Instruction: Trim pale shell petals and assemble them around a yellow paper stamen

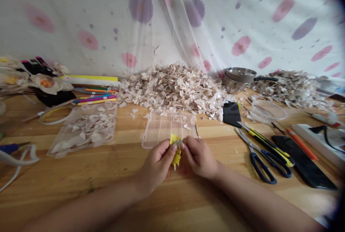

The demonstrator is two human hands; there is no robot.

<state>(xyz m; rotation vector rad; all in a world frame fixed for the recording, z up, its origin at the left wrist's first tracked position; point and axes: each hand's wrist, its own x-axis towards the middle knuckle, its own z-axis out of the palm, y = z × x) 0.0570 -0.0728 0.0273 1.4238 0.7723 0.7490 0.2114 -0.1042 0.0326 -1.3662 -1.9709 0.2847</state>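
Low in the middle of the view, both hands meet over a small yellow strip [176, 158] that looks like paper, with notched edges. My left hand [156, 162] pinches it between thumb and fingers. Against its upper right edge, the fingertips of my right hand [201, 157] are closed, touching my left thumb. A small pale bluish bit shows between the fingertips, too small to name. Some thin pale point sticks out below the strip. Just behind the hands lies a clear divided plastic box [153, 128], with a few pale flakes at its far side.
A big heap of pale flakes [172, 88] lines the back. At left are a flake-filled tray [91, 128], pens [95, 99] and a tape roll [54, 115]. Scissors [258, 156], a cutter [266, 144], a phone [302, 160] and a power strip [320, 142] lie at right.
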